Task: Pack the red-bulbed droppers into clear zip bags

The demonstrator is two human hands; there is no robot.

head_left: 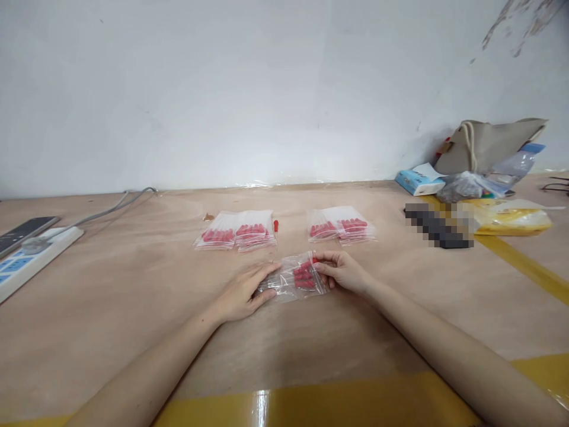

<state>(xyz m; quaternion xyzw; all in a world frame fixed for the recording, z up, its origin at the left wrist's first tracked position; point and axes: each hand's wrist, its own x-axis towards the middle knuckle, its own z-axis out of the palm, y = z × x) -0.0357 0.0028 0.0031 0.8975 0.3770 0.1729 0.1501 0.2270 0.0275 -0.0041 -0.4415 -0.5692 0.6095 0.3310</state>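
Note:
A clear plastic bag (287, 284) with small red rubber-like pieces (304, 276) at its right end lies on the table in front of me. My left hand (246, 292) grips the bag's left end between thumb and fingers. At the opposite end, my right hand (344, 271) pinches the bag's edge close to the red pieces; its fingertips are partly hidden. Beyond my hands lie two groups of flat zip bags, one on the left (255, 231) and one on the right (353, 225), each with a row of red pieces. A single red piece (276, 226) rests beside the left group.
On the left are a white power strip (44, 255) with a plug and grey cable, and a phone (29, 231). A blue tissue pack (420, 179), a beige bag (493, 145), a yellow package (511, 217) and a blurred dark object (438, 226) are at right. A wall stands behind.

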